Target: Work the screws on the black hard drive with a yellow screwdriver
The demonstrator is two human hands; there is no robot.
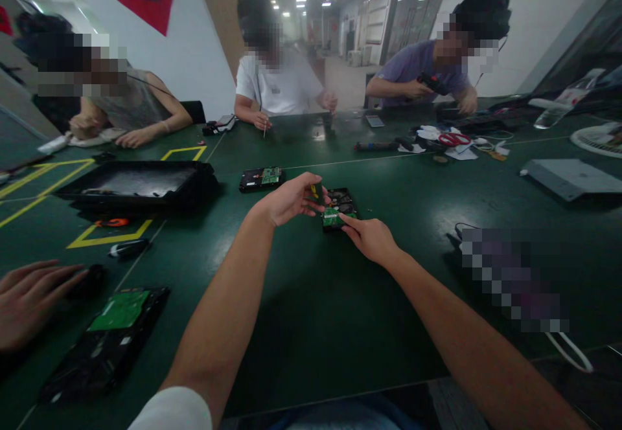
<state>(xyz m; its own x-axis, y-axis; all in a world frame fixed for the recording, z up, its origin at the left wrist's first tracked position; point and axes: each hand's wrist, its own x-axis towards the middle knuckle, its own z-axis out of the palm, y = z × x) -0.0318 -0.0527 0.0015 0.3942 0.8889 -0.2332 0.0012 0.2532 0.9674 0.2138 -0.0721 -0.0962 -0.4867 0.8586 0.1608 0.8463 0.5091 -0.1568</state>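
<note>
In front of me on the green table lies a hard drive (346, 202), its black case showing a green circuit board (332, 217) at the near end. My left hand (291, 200) is over the drive's left side, fingers closed around a screwdriver (317, 192) with a yellow-and-black handle. The screwdriver's tip is too small to make out. At the drive's near right edge, my right hand (373, 241) grips the case, with the index finger against the board.
Another hard drive (261, 179) lies beyond my left forearm, a larger one (109, 333) at near left by another person's hand (29, 297). A black tray (131, 181) stands left; a grey metal box (576, 177) and a blurred-out item (510, 281) are right. Several people sit opposite.
</note>
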